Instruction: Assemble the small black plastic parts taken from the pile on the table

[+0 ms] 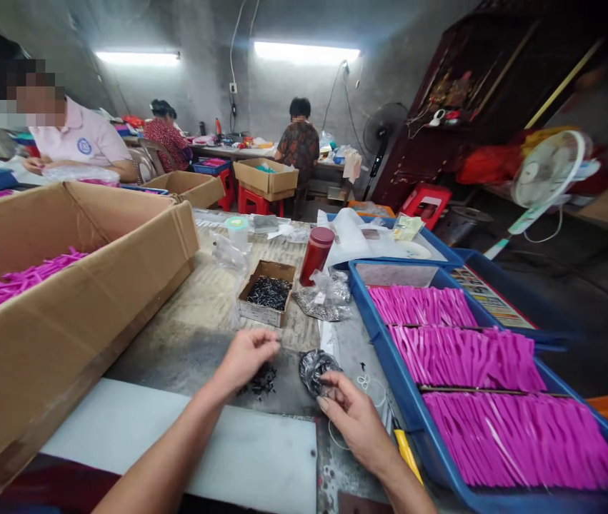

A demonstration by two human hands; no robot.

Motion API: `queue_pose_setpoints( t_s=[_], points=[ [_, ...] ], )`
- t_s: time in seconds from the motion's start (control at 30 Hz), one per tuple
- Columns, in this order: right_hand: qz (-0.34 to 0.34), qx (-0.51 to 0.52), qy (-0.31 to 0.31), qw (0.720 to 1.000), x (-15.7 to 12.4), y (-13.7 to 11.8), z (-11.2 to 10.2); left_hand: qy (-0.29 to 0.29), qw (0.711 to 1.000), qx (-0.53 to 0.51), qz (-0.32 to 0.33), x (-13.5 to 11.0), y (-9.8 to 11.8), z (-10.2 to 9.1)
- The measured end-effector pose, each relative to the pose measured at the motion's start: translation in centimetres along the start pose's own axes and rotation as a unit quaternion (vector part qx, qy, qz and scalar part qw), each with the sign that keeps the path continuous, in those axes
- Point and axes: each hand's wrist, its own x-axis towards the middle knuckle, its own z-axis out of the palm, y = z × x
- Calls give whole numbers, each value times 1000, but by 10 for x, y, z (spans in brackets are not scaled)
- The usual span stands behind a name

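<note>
Room to pass runs along the surface between a tall cardboard box, left, and a small carton; a blue tray blocks the right.

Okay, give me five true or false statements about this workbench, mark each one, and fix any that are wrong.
1. The blue tray holds pink strips in three rows. True.
2. The small carton holds pink strips. False: the small carton holds dark pieces.
3. The right hand is at a plastic bag. True.
4. The right hand holds the yellow-handled tool. False: the yellow-handled tool lies beside the blue tray.
5. The large box is right of the blue tray. False: the large box is left.
</note>
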Motion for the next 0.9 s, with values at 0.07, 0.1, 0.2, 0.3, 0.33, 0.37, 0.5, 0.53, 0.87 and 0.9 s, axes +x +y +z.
queue_pose_setpoints(
  t_s=[0.07, 0.1, 0.2, 0.3, 0.33, 0.37, 0.5, 0.53, 0.87, 0.9],
  points=[
    [1, 5, 9, 1000, -1, 4, 1, 72, 996, 55, 16, 23, 9, -18],
    [1, 6, 12, 1000, -1, 6, 1, 108, 986, 122, 29, 35, 12, -25],
    [0, 6, 18, 1000, -1, 9, 4, 163, 956, 237, 62, 66, 20, -42],
    [0, 2, 31, 1000, -2, 10, 3, 177, 944, 268, 72, 78, 22, -47],
    [0, 2, 36, 999, -2, 11, 2, 180, 942, 274, 74, 76, 22, -46],
    [0, 2, 40, 999, -3, 11, 1, 178, 940, 280, 77, 72, 20, -45],
    [3, 9, 53, 999, -4, 13, -2, 73, 941, 311, 112, 42, 10, -34],
    [4, 13, 56, 998, -5, 14, -2, 25, 937, 326, 124, 33, 6, -31],
    [9, 27, 54, 998, -6, 15, 0, -179, 853, 481, 95, 10, -23, 0],
    [11, 29, 54, 998, -7, 15, 0, -183, 846, 492, 94, 11, -23, 1]
  ],
)
